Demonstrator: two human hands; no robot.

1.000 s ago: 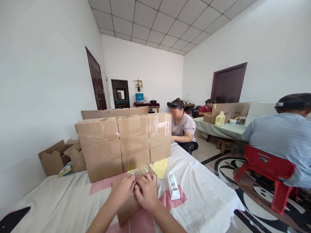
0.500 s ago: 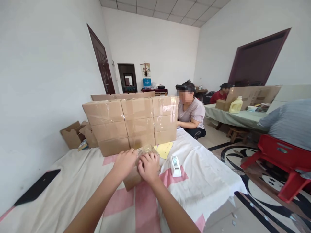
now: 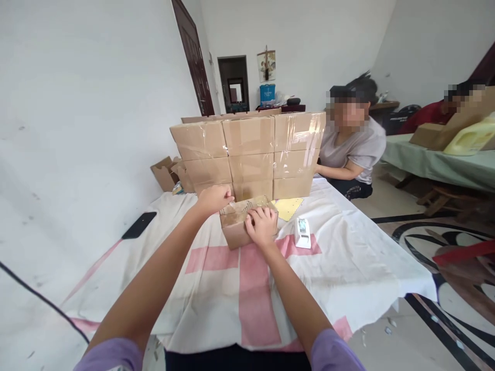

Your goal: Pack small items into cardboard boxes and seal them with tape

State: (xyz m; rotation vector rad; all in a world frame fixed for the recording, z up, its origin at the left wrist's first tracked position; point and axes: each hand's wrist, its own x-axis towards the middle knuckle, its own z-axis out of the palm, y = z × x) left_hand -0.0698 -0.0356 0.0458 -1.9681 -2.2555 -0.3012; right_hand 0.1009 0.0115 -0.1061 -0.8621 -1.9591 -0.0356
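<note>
A small cardboard box (image 3: 235, 234) sits on the white-and-pink cloth of the table (image 3: 216, 288) before me. My right hand (image 3: 262, 226) lies on its top and front edge, fingers curled down onto the taped lid. My left hand (image 3: 214, 198) is closed at the box's far left corner, pinching something I cannot make out, perhaps tape. A white tape dispenser (image 3: 302, 233) stands just right of the box.
A stack of sealed cardboard boxes (image 3: 249, 154) rises behind the small box, with a yellow sheet (image 3: 288, 207) at its foot. A black phone (image 3: 139, 225) lies at left. Open cartons (image 3: 167, 174) sit far left. A person sits beyond the stack; another sits at a green table (image 3: 436, 165).
The camera has tilted down and leftward. My left hand has slid from the box's top to its far left corner; my right hand stays on the lid.
</note>
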